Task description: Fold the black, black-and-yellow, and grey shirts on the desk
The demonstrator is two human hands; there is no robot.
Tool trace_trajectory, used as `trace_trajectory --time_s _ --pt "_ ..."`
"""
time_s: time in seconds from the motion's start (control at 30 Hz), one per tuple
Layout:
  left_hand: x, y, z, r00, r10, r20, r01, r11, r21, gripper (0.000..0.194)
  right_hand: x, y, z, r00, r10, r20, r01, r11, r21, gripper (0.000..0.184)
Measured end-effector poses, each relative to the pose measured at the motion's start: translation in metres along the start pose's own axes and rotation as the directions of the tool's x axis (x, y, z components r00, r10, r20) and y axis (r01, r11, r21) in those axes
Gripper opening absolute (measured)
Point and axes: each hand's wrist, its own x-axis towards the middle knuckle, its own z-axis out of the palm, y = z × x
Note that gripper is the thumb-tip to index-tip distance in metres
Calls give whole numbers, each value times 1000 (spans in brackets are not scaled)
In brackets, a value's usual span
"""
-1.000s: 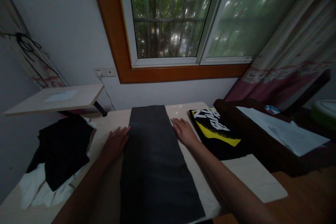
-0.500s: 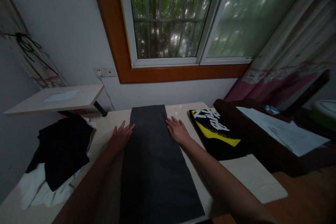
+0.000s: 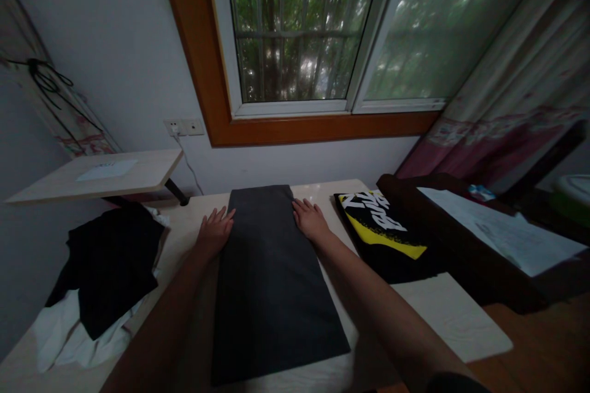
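A long dark grey folded cloth (image 3: 270, 270) lies lengthwise on the pale table (image 3: 447, 313), reaching from the near edge to the far edge. My left hand (image 3: 214, 230) lies flat and open at the cloth's left edge, near its far end, fingers touching the fabric. On the opposite edge, at the same height, rests my right hand (image 3: 310, 220), open with fingers stretched out and palm down. Neither hand holds anything.
A heap of black and white clothes (image 3: 104, 270) lies at the table's left. A folded black garment with yellow and white print (image 3: 382, 230) sits to the right. A dark wooden piece with papers (image 3: 502, 227) stands further right. A small shelf (image 3: 99, 173) juts from the wall.
Both hands have slid along the cloth's edges away from me toward its far end. The cloth's near end now lies a little farther up the table.
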Motion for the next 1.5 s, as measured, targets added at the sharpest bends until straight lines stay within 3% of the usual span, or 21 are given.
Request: trace_trajectory --time_s 0.1,0.17,0.27,0.4,0.53,0.77,0.9,1.07,1.17,1.3,1.4,1.5 --pt "-13 19 -3 997 -74 -30 75 997 27 55 -13 -11 -6 997 47 -59 -51 997 -67 53" --pt "-25 38 -6 995 -27 -93 32 998 53 56 -22 -26 -10 993 39 -107 -47 996 -82 56" --pt "-42 67 -8 990 105 -92 -99 992 72 55 -40 -52 -10 988 -58 -141 53 998 -39 56" --pt "-61 82 -4 987 137 -81 -132 989 59 54 -66 -70 1 977 -187 -100 192 980 45 58" --pt "-74 67 0 983 160 -94 -155 986 56 53 -85 -49 5 982 -183 -51 186 981 62 60" --pt "-97 17 0 990 117 -82 -111 991 71 51 -105 17 -10 999 12 -39 -13 1000 -16 54" --pt "-101 2 2 986 136 -93 -132 990 50 50 -111 24 -19 994 60 -87 -58 998 24 54" --pt "-101 5 2 985 125 -119 -123 992 26 50 -105 -23 -31 992 -12 -124 26 994 109 58" --pt "-102 6 1 985 124 -119 -121 992 34 50 -104 -71 -32 982 -158 -99 173 971 165 62" --pt "-102 5 3 986 119 -120 -114 992 45 50 -110 -122 -21 933 -357 -48 356 897 261 68" --pt "-103 5 3 986 121 -114 -115 992 57 50 -113 -132 -9 917 -399 -10 385 877 287 70" --pt "-104 7 0 987 115 -108 -108 992 68 50 -114 -117 -3 922 -388 2 375 890 259 67"
